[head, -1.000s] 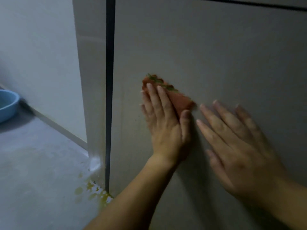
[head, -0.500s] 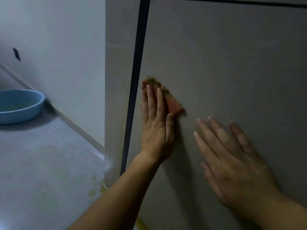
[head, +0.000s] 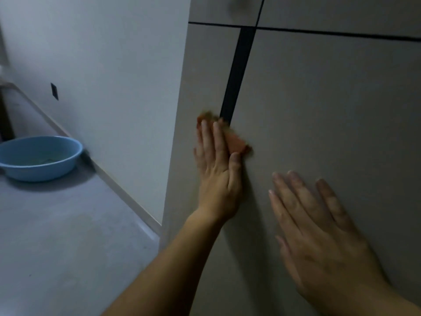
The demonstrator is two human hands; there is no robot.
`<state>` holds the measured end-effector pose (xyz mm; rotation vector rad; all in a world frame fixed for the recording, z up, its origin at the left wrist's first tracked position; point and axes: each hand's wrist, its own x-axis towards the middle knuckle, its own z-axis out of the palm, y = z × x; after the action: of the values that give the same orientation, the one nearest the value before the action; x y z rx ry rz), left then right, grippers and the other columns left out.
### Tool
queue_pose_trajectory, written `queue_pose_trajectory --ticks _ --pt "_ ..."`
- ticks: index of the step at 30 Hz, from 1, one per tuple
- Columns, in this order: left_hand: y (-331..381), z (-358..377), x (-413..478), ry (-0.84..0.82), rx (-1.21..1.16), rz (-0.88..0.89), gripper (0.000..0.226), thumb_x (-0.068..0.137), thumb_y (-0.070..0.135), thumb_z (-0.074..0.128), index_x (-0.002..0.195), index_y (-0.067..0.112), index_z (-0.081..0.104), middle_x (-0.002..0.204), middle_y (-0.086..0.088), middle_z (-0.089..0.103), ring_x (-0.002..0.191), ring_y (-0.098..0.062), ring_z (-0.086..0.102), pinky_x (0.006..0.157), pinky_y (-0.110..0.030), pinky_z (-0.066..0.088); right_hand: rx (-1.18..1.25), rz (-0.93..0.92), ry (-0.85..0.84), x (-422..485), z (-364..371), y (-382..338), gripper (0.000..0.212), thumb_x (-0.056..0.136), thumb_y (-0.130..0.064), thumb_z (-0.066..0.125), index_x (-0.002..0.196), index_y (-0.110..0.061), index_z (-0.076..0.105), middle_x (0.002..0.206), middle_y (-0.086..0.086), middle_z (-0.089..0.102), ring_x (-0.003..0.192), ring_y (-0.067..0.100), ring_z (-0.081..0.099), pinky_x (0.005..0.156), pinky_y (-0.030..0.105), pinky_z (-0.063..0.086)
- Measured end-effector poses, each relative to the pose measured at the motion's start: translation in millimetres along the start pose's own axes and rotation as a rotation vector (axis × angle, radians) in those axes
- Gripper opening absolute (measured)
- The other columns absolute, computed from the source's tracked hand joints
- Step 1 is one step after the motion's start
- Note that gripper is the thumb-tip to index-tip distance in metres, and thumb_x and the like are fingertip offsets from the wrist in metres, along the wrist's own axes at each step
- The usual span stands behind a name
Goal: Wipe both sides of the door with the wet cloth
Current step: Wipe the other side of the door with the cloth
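A pale grey door (head: pixel 330 110) with thin black inlay lines fills the right of the head view. My left hand (head: pixel 217 169) lies flat on it, pressing an orange cloth (head: pixel 235 143) with green flecks against the panel, right over the lower end of the vertical black strip (head: pixel 237 71) near the door's left edge. Most of the cloth is hidden under my fingers. My right hand (head: pixel 319 229) rests flat on the door lower right, fingers spread, holding nothing.
A blue basin (head: pixel 38 157) stands on the grey floor (head: pixel 57 236) at the left, close to the white wall (head: pixel 102 65) and its skirting. A small dark plate is on that wall.
My left hand and the cloth slid left across the door, from beside the black strip to on top of it. The view swung so the door sits further right. My right hand stayed flat.
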<state>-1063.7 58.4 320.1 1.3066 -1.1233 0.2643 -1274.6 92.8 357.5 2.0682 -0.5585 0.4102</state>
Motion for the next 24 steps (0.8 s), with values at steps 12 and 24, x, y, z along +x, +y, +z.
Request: queue_pose_trajectory --ticks 12,24 --pt "-13 -10 55 0.091 0.014 -0.007 0.068 0.104 0.044 0.018 0.161 0.013 -0.001 0.17 -0.011 -0.007 0.157 -0.023 -0.011 0.128 -0.048 -0.004 0.02 -0.014 -0.019 20 10 -24 0.069 0.091 -0.032 0.044 0.151 0.002 0.041 0.165 0.021 0.026 0.154 0.036 0.024 0.123 0.062 0.015" --pt "-36 -11 28 0.053 0.004 -0.033 0.066 0.107 0.04 0.018 0.162 0.008 -0.001 0.17 -0.01 -0.012 0.157 -0.023 -0.013 0.127 -0.051 -0.002 0.063 -0.005 -0.044 12 13 -31 0.067 0.091 -0.032 0.045 0.149 0.001 0.046 0.164 0.02 0.029 0.153 0.036 0.026 0.123 0.06 0.016"
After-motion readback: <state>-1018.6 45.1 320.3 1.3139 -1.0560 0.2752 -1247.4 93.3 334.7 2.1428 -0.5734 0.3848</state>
